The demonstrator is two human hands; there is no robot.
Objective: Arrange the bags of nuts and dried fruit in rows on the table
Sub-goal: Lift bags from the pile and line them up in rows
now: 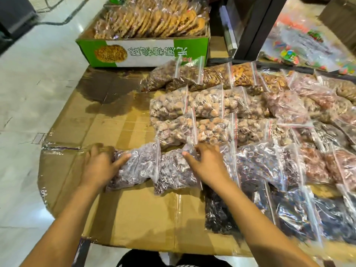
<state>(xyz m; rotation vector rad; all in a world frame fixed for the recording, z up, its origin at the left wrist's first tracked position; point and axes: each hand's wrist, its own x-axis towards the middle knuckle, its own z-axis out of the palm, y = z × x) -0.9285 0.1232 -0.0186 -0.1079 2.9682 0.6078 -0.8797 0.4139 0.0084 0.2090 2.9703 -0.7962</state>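
Clear zip bags of nuts and dried fruit lie in rows on the cardboard-covered table [134,218]. At the left end of one row sits a bag of dark purple dried fruit [138,166]; my left hand [100,164] grips its left end, thumb on top. My right hand [204,162] presses fingers spread on the neighbouring purple bag [175,176], at its zip edge. Pale round nut bags [169,106] fill the rows behind. Darker fruit bags [221,214] lie nearer to me on the right.
A green and white carton [144,53] of wrapped round crackers stands at the table's far edge. Dark shelf posts [256,26] rise at the back right, colourful sweets [289,54] beyond. The table's left part shows bare taped cardboard [107,116]. Tiled floor lies left.
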